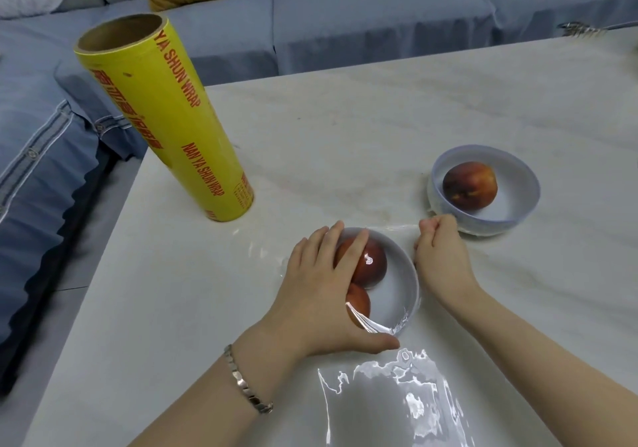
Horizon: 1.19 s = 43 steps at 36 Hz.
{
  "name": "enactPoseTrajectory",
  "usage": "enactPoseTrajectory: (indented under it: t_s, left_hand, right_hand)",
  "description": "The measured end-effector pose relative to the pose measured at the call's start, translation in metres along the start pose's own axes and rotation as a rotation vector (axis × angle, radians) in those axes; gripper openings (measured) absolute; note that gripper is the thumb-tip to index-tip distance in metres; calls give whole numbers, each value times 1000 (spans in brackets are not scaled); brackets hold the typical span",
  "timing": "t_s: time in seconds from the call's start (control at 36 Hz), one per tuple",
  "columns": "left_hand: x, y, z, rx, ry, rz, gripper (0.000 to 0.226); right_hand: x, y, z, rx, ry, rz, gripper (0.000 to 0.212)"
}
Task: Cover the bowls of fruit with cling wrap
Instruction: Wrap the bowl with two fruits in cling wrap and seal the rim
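Observation:
A white bowl [402, 275] near the table's front holds two red fruits [374, 265] under a sheet of clear cling wrap [393, 395] that trails toward me. My left hand [321, 284] lies flat with straight fingers pressing the wrap onto the bowl's left side. My right hand [440, 253] sits just right of the bowl, fingers curled, pinching the far edge of the wrap. A second white bowl [524, 201] with one red fruit [469, 186] stands to the right, further back, with wrap around it.
A tall yellow cling wrap roll [165, 115] stands upright near the table's left edge. The pale marble table [345, 118] stretches back to a blue sofa [345, 18]. A metal object [580, 28] lies at the far right corner.

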State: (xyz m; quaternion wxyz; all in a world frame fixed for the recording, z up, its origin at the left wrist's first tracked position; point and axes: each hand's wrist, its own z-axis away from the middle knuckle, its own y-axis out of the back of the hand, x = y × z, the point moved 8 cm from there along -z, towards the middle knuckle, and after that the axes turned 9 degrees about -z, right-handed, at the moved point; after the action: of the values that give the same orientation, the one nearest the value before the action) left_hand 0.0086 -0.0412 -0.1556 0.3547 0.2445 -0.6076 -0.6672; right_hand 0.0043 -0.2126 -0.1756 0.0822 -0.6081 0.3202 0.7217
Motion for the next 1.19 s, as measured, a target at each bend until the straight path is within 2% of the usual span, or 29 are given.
enactPoseTrajectory:
  t_s: [0.11,0.17,0.25,0.31,0.36,0.39,0.44,0.58,0.75,0.86,1.0,1.08,1.19]
  left_hand:
    - [1,-1,0,5,16,-3,122]
    - [2,-3,0,-22,5,-8,126]
    - [2,-3,0,-110,-41,-28,135]
    - [1,1,1,-111,-44,-33,133]
    - [2,4,3,-55,-15,-15,129]
    - [2,5,4,-25,19,-1,127]
    - [0,5,6,20,130,42,126]
    - [-7,5,11,73,384,119,126]
    - [-10,4,17,11,484,126,125]
    - [-17,8,14,-48,410,87,128]
    - [-19,16,-6,-121,137,58,135]
    - [-13,8,-10,-162,60,-8,135]
    - [-12,3,-9,-96,70,-37,132]
  right_hand:
    - [19,-11,-11,-63,-153,33,20]
    - [25,-17,-13,-115,-161,67,34]
    - [26,-16,-8,-169,-150,43,44]
    - [31,-7,-1,-138,-229,-111,45]
    - [37,-3,9,-136,-383,-373,42]
    - [38,-4,16,-172,-446,-455,43]
    - [37,-9,28,-299,-503,-453,46]
    - [24,-18,34,-434,-441,-431,31]
    - [4,-32,23,-483,-345,-302,30]
    - [5,-39,21,-513,-450,-381,23]
    - [12,-44,27,-519,-651,-574,23]
    - [9,-44,25,-514,-605,-558,29]
    - [-5,-29,9,-401,-440,-529,33]
